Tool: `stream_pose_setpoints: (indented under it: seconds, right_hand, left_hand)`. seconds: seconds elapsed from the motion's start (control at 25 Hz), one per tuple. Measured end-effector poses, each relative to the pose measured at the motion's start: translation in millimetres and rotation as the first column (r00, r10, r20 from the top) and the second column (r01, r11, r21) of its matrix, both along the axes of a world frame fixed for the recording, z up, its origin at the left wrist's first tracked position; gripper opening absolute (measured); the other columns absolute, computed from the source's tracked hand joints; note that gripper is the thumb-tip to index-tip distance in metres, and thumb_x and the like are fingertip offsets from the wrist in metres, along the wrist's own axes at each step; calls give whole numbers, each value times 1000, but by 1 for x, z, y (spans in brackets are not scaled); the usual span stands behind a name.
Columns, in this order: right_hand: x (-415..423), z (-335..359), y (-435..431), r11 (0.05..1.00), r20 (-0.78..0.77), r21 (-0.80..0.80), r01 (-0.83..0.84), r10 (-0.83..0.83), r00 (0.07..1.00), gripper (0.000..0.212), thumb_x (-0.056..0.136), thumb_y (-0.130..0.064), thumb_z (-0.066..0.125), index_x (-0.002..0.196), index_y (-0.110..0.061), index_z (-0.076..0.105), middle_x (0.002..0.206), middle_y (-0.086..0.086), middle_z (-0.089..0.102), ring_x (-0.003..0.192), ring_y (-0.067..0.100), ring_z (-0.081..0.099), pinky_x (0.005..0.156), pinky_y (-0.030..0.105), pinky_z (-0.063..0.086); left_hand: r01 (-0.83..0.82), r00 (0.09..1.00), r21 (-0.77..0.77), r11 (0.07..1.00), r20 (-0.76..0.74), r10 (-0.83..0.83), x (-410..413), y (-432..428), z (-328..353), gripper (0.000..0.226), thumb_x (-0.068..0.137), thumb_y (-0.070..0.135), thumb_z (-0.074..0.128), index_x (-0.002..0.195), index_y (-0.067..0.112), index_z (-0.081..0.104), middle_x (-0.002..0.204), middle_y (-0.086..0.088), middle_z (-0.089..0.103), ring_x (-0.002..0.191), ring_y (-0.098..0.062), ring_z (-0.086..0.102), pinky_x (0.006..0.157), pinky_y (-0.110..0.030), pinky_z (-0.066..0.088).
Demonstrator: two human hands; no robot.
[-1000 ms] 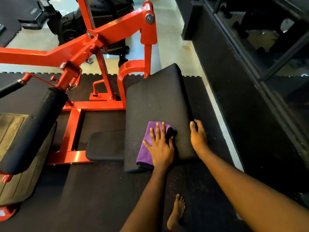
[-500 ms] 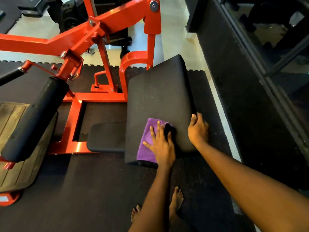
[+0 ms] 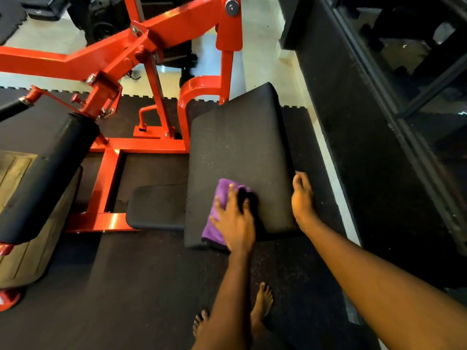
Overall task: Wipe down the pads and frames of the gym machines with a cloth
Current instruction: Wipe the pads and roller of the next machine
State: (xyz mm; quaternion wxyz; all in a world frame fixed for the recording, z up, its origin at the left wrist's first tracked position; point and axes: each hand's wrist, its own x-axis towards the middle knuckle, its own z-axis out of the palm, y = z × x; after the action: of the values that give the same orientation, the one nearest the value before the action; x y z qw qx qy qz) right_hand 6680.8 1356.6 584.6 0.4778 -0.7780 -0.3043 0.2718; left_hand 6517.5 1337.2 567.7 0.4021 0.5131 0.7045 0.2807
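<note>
A red-framed gym machine stands on dark rubber flooring. Its large black pad slopes toward me in the middle of the view. A purple cloth lies on the pad's near left part, and my left hand presses down on it, index finger stretched forward. Some of its other fingertips are hidden in a dark fold of the cloth. My right hand grips the pad's near right edge, thumb on top and fingers over the side.
A smaller black pad sits left of the big one, and a black roller pad over a tan footplate at the far left. A dark wall base runs along the right. My bare feet stand on the mat.
My left hand has slid the cloth slightly left and forward on the pad. The right hand keeps its hold on the pad's edge. The view has shifted back a little.
</note>
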Motion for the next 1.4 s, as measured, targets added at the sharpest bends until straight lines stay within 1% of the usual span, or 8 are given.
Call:
stream_pose_setpoints:
  seconds: [0.12, 0.36, 0.56, 0.8, 0.92, 1.0, 1.2, 1.4]
  right_hand:
    - [7, -6, 0, 995, -173, 60, 75, -63, 983, 32, 107, -11, 38, 129, -3, 60, 134, 18, 59, 128, 31, 52, 113, 45, 39]
    - [13, -15, 2, 996, -174, 83, 38, -23, 985, 36, 96, -5, 46, 130, -1, 60, 134, 22, 60, 127, 33, 54, 114, 46, 39]
    - [13, -15, 4, 995, -170, 81, 59, -44, 984, 35, 99, 9, 43, 130, 6, 59, 134, 23, 59, 119, 21, 52, 103, 29, 42]
    - [12, -14, 5, 993, -207, 105, 59, -36, 978, 35, 99, 9, 42, 130, 6, 58, 130, 16, 59, 118, 19, 50, 87, 3, 38]
    - [22, -14, 3, 996, -306, 90, -4, 31, 952, 36, 99, 8, 43, 131, 1, 58, 129, 13, 58, 119, 21, 51, 100, 18, 42]
    - [36, -13, 3, 997, -343, 55, -57, 73, 936, 37, 97, 9, 44, 128, -4, 61, 128, 14, 62, 115, 21, 56, 103, 30, 46]
    - [50, -6, 17, 988, -268, 9, -153, 150, 952, 33, 89, 21, 47, 107, -3, 61, 103, 14, 62, 87, 17, 56, 66, 7, 45]
    - [49, -8, 62, 976, -120, 94, -196, 207, 971, 39, 99, 6, 45, 137, 4, 55, 138, 16, 57, 129, 27, 54, 109, 22, 40]
  left_hand:
    - [163, 986, 117, 980, 23, -167, 39, -12, 39, 53, 97, 39, 53, 149, 40, 40, 162, -1, 29, 150, -27, 17, 121, -56, 8]
    - [350, 927, 126, 928, -191, -323, 48, 19, 33, 59, 93, 61, 46, 148, 46, 32, 164, 18, 15, 150, -31, 13, 117, -63, 13]
    - [321, 917, 55, 946, -270, -295, 12, -10, 0, 73, 87, 73, 38, 153, 52, 16, 163, 27, -2, 150, -28, 10, 114, -70, 5]
    - [315, 932, 167, 934, -243, -271, 19, 19, 19, 54, 87, 47, 45, 140, 38, 45, 159, 19, 29, 128, -32, 40, 100, -50, 39]
    - [529, 840, 272, 804, -305, -449, 38, -9, 28, 58, 88, 53, 38, 145, 46, 37, 163, 18, 19, 143, -31, 27, 110, -49, 34]
    - [501, 848, 195, 843, -304, -434, 52, -8, 31, 62, 88, 56, 35, 149, 54, 24, 165, 18, 8, 152, -27, 8, 120, -51, 21]
    - [445, 880, 126, 887, -244, -407, 91, 89, 46, 54, 98, 50, 44, 150, 49, 29, 167, 14, 4, 153, -30, 2, 121, -54, 13]
    - [421, 885, 126, 898, -276, -376, 95, 116, 44, 55, 95, 61, 38, 147, 58, 23, 165, 19, 6, 153, -24, 2, 121, -57, 7]
